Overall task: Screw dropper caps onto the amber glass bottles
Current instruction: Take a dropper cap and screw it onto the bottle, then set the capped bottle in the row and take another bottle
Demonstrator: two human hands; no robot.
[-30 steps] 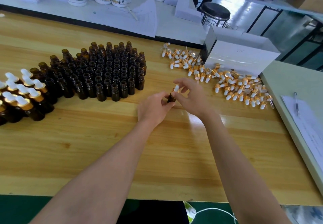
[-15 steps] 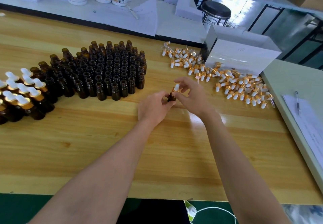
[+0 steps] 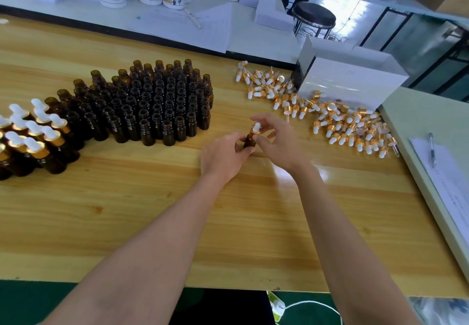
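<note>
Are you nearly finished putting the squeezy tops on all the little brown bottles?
Not nearly. Done: a small group of capped bottles stands at the far left. In hand: the left hand holds one amber bottle while the right hand pinches a dropper cap on its neck. Left: a big block of open bottles and a pile of loose caps.

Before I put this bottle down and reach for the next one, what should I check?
1. Grip: the left hand holds the bottle: ok.
2. Seating: the dropper cap sits on the bottle's neck, pinched by the right hand: ok.
3. Tightness: dropper cap screwed fully home: cannot tell.
4. Bottle supply: uncapped bottles stand upright to the left: ok.
5. Cap supply: loose caps lie piled to the right: ok.
</note>
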